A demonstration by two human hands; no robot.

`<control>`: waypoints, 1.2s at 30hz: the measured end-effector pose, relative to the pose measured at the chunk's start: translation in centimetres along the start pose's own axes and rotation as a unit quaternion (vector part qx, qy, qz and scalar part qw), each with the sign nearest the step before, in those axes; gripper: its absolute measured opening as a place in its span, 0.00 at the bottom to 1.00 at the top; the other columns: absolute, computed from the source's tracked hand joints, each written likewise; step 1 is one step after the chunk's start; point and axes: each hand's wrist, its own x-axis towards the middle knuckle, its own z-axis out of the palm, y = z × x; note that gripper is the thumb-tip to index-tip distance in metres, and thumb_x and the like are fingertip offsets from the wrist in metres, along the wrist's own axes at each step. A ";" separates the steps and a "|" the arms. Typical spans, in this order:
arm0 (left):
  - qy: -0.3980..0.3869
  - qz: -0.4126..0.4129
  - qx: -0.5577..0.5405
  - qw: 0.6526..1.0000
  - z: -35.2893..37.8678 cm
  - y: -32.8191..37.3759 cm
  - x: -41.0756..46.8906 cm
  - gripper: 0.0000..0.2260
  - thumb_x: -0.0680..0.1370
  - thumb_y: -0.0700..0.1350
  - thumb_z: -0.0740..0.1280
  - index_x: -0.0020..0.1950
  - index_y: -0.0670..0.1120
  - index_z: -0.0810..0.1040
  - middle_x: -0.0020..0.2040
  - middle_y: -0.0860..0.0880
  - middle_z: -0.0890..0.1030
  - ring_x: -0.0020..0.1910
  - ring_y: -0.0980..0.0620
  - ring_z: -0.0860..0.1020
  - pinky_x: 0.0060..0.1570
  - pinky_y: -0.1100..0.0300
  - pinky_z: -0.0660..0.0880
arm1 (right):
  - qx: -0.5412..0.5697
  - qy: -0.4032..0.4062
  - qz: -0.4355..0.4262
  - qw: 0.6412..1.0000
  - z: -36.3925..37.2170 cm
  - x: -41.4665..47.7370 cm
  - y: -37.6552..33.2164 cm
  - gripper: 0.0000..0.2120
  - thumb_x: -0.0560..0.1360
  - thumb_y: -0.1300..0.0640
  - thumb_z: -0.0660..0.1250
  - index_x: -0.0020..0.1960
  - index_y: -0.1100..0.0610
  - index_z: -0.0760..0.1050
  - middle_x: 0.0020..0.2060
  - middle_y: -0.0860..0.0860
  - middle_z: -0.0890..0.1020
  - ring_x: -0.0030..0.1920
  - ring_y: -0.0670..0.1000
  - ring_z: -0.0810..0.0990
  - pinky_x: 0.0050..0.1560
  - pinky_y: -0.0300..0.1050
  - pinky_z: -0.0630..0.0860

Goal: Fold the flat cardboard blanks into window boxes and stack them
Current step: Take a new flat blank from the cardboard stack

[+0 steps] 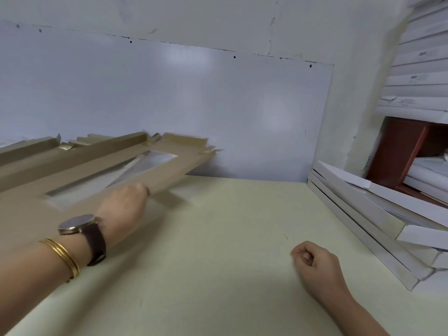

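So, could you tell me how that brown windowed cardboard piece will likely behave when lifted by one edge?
Probably light: the left hand alone grips the cardboard piece by one edge, raised over the table. Seemingly fairly stiff, as it shows no obvious sag. The window film likely dents easily, and the end flaps may swing.

Pale table (218,251) — white boxes (358,214) at right

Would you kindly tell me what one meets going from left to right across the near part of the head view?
Gold bangles → wristwatch → left hand, gripping the cardboard blank → right hand → stack of white flat boxes.
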 end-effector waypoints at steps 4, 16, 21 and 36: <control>-0.025 0.039 0.025 0.999 0.6 3.6 -1.2 0.05 0.80 0.40 0.55 0.52 0.49 0.65 0.45 0.48 0.75 0.45 0.47 0.76 0.39 0.56 0.69 | 0.007 0.007 0.006 1.000 -0.1 -0.1 -0.3 0.13 0.72 0.67 0.67 0.33 0.52 0.76 0.22 0.44 0.68 0.26 0.44 0.68 0.29 0.33 0.66; -0.056 0.154 0.055 0.985 1.8 13.0 -3.1 0.14 0.77 0.36 0.55 0.62 0.45 0.64 0.57 0.41 0.71 0.57 0.42 0.71 0.54 0.52 0.66 | 0.040 0.064 -0.015 0.997 -0.4 -0.8 -1.7 0.15 0.72 0.69 0.66 0.35 0.50 0.75 0.24 0.43 0.69 0.27 0.45 0.68 0.28 0.33 0.64; -0.065 0.194 0.052 0.978 3.0 15.4 -4.0 0.20 0.78 0.36 0.54 0.70 0.44 0.60 0.59 0.40 0.70 0.59 0.39 0.70 0.56 0.49 0.67 | -0.133 0.124 -0.155 0.971 -0.9 -1.4 -3.3 0.15 0.65 0.61 0.69 0.51 0.51 0.76 0.39 0.43 0.70 0.35 0.45 0.69 0.33 0.41 0.68; -0.046 0.295 -0.050 0.953 3.9 11.7 -6.3 0.26 0.76 0.39 0.57 0.74 0.51 0.59 0.64 0.43 0.72 0.63 0.43 0.72 0.59 0.55 0.73 | -0.396 -0.174 -0.111 0.895 -2.9 1.4 -2.5 0.26 0.69 0.57 0.59 0.67 0.45 0.66 0.64 0.43 0.70 0.69 0.47 0.65 0.62 0.43 0.61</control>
